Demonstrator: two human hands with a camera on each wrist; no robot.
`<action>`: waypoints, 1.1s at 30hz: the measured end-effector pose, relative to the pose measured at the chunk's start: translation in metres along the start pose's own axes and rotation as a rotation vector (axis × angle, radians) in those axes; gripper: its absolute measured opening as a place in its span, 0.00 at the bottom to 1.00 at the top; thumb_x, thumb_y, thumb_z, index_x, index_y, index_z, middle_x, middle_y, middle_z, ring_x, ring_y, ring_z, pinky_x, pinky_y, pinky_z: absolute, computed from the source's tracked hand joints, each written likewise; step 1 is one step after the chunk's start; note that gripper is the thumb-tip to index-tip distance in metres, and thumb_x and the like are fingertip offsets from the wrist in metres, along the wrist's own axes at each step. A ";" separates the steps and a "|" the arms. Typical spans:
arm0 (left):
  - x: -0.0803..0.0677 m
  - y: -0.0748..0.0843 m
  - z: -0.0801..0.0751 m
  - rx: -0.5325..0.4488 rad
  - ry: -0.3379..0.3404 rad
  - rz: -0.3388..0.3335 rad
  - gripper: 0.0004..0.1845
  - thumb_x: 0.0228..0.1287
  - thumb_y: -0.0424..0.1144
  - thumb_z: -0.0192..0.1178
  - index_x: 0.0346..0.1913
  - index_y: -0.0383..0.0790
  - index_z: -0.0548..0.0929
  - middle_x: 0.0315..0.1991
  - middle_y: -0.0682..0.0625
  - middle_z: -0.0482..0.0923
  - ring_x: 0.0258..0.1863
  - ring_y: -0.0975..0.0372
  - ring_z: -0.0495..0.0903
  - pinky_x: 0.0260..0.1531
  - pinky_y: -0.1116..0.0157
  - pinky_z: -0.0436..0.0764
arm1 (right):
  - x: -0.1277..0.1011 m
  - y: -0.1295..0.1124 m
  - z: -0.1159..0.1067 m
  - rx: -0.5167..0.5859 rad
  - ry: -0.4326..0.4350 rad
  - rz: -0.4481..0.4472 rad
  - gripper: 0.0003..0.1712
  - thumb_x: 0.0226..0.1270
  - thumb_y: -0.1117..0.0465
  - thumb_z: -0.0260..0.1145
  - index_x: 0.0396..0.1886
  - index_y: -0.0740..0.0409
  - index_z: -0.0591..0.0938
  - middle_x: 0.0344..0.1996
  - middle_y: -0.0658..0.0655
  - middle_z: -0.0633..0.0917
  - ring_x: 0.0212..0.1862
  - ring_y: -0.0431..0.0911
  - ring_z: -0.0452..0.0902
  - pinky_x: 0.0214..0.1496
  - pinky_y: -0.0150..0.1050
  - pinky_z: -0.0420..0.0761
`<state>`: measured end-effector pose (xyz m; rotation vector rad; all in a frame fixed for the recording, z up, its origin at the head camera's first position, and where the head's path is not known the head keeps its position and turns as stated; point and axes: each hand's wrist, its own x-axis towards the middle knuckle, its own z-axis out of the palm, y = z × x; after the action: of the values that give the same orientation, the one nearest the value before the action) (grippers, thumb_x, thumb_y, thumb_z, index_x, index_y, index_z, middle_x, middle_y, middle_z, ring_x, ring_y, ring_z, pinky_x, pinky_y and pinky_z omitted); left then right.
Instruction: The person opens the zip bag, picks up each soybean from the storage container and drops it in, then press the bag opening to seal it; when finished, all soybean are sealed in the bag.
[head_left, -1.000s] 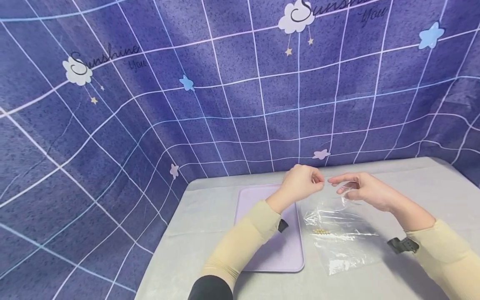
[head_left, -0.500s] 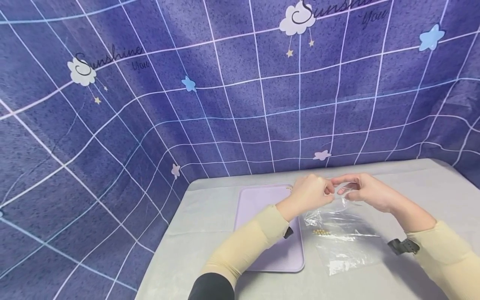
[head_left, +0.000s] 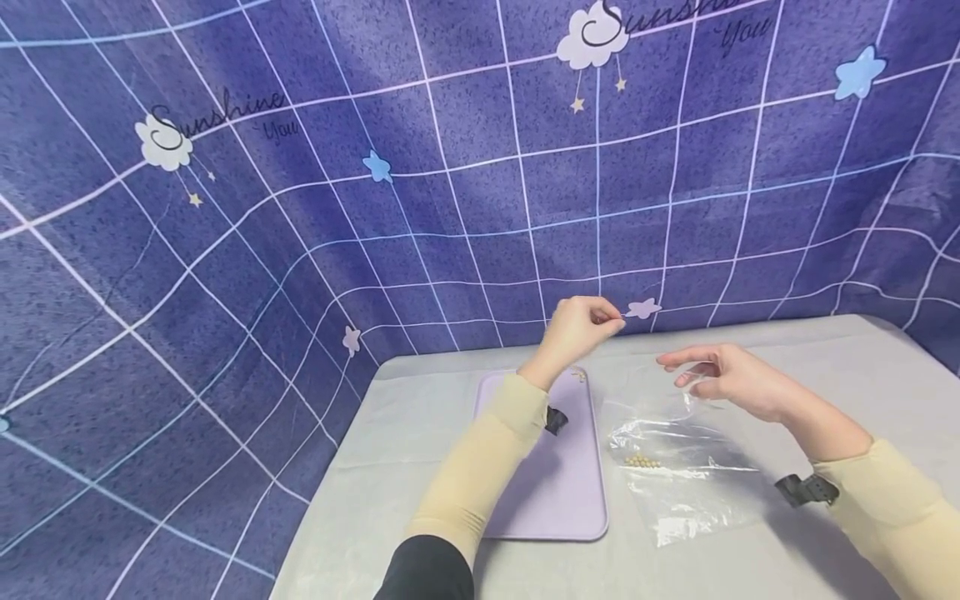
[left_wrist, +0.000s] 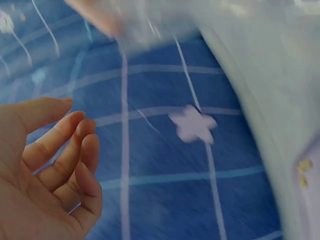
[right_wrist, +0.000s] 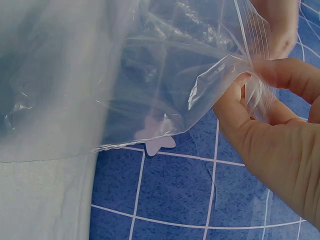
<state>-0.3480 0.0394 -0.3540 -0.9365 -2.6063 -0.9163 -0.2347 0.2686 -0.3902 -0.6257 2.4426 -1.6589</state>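
From the head view, we have our left hand (head_left: pixel 576 327) raised over the lilac plastic tray (head_left: pixel 525 508), fingers loosely curled. Our right hand (head_left: pixel 723 379) pinches the clear zip-top plastic bag (head_left: pixel 678 467) with small tan beans (head_left: pixel 642 462) on the table.

At the left wrist, our fingers (left_wrist: pixel 60 150) hold nothing we can see.

At the right wrist, our thumb and fingers (right_wrist: pixel 280 75) pinch the bag's mouth; we judge bean transfer underway, next reaching into the opening.

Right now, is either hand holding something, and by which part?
The right hand pinches the clear plastic bag by its zip-strip edge at the open end. The left hand is raised and holds nothing.
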 end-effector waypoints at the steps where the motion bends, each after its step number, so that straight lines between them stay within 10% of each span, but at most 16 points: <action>1: 0.003 -0.008 0.000 0.005 0.003 -0.015 0.04 0.57 0.48 0.67 0.33 0.55 0.86 0.31 0.64 0.85 0.29 0.76 0.80 0.35 0.74 0.77 | 0.000 0.000 0.000 -0.005 0.001 0.000 0.33 0.51 0.77 0.59 0.62 0.74 0.69 0.48 0.33 0.79 0.46 0.37 0.79 0.46 0.35 0.81; 12: 0.001 -0.095 0.039 0.110 -0.081 -0.265 0.02 0.54 0.41 0.68 0.31 0.51 0.88 0.29 0.60 0.86 0.31 0.68 0.82 0.36 0.70 0.78 | 0.002 0.000 0.001 0.020 0.003 -0.004 0.33 0.50 0.78 0.59 0.61 0.74 0.69 0.49 0.33 0.79 0.46 0.38 0.79 0.46 0.34 0.81; 33: -0.012 -0.115 0.070 0.354 -0.198 -0.389 0.03 0.52 0.38 0.67 0.26 0.51 0.86 0.31 0.57 0.84 0.33 0.64 0.79 0.27 0.68 0.77 | 0.001 0.003 -0.003 0.023 0.006 0.013 0.33 0.51 0.78 0.59 0.61 0.73 0.69 0.49 0.34 0.79 0.46 0.37 0.79 0.46 0.34 0.81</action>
<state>-0.4119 0.0086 -0.4687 -0.4572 -3.0455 -0.4200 -0.2376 0.2713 -0.3913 -0.6018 2.4225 -1.6845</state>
